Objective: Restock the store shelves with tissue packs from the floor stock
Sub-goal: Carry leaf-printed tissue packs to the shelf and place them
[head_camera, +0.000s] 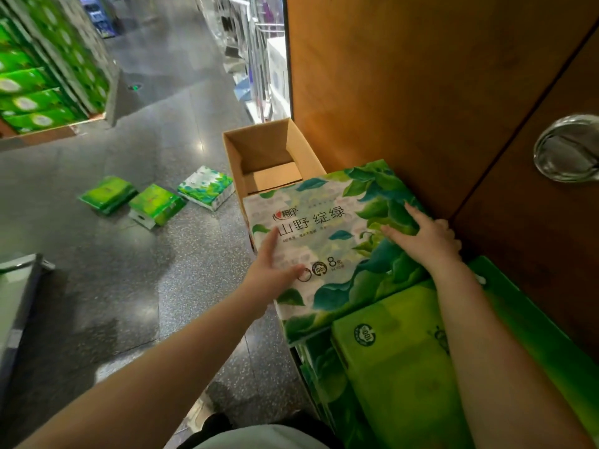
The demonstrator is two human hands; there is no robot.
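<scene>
Far left, a display stack of green tissue packs (35, 102) stood at the aisle corner, and out on the grey floor (113, 254) three loose packs waited: two bright green packs (108, 193) (158, 204) touching end to end, then a leaf-print pack (206, 187) just beside the open, empty-looking cardboard box (269, 157). Centre stage, the big leaf-print eight-pack (327, 241) lay flat on top of other green stock (398, 358), hard against the wooden panel (405, 92). The left hand (270, 270) pressed its near-left edge, fingers straight, thumb on the face, clasping nothing. The right hand (428, 236) lay spread on the far-right corner, fingers extended, likewise only pressing. The pack's long axis ran from the box back toward the person, between both hands, so a squaring push looked likely. The floor packs sat well off to the left, nearer the left hand.
</scene>
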